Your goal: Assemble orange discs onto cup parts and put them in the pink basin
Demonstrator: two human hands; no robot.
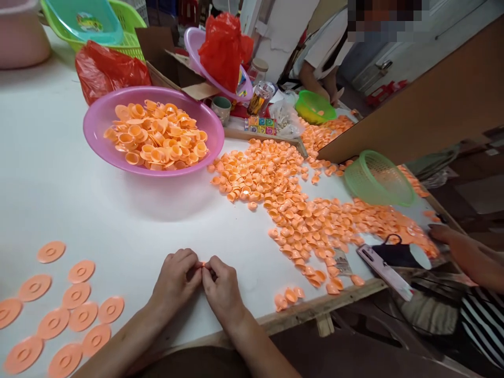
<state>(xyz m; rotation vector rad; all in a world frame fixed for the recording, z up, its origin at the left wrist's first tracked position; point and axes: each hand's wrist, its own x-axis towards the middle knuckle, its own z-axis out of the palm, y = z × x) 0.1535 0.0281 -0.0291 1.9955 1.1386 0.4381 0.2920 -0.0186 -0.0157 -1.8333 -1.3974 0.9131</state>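
White tabletop (137, 226) below, and left hand (175, 277) meets right hand (222, 287), fingertips of both pinched tight on a small orange piece (203, 264), right there between them, mostly hidden, so which way it points, and its long axis, I can't tell; orange discs (83, 316) lie left of the fingers, the leftmost cut off, orange cups (289, 212) heaped right
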